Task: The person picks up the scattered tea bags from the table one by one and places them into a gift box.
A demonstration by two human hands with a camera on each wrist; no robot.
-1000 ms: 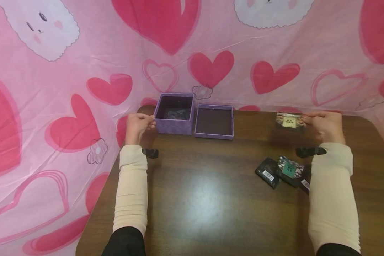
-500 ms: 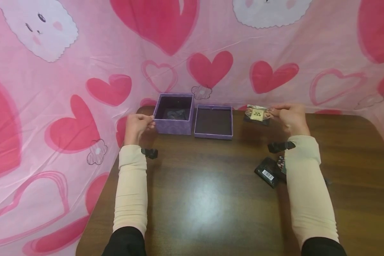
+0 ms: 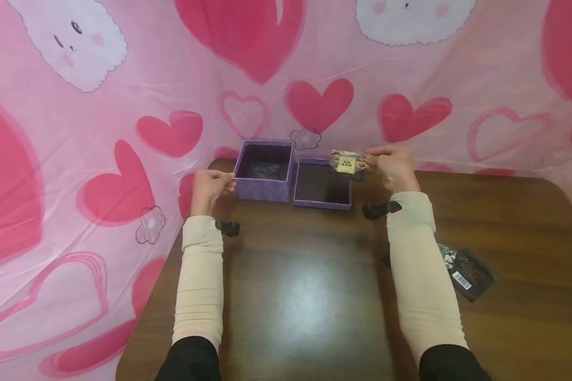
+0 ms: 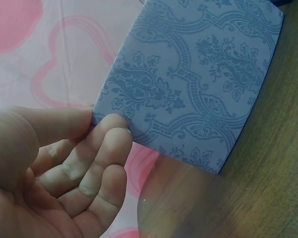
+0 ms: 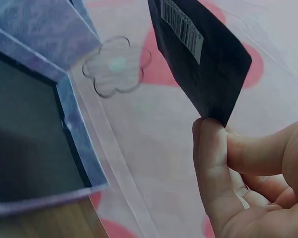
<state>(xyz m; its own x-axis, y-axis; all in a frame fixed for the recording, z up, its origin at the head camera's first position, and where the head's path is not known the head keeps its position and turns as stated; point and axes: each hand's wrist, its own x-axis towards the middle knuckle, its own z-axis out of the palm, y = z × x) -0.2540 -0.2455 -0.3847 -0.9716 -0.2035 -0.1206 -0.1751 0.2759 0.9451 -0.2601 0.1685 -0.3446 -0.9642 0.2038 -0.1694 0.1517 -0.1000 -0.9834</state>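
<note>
Pinching glossy dark packet [image 3: 347, 161] in right hand [image 3: 392, 166], left hand [image 3: 209, 186] fingertips gripping embossed purple box [image 3: 264, 169]

Right hand [image 3: 392, 168] with packet [image 3: 347, 160] above lid [image 3: 322, 203]

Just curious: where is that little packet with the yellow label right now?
In the head view, the packet is pinched in the right hand, held above the far right corner of the shallow purple lid.

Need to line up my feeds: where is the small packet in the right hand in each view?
Head: packet upper centre, pinched by the right hand over the lid's far right corner.
Left wrist: not in view.
Right wrist: packet top centre, barcode side showing.
Shared landmark: the purple box.
</note>
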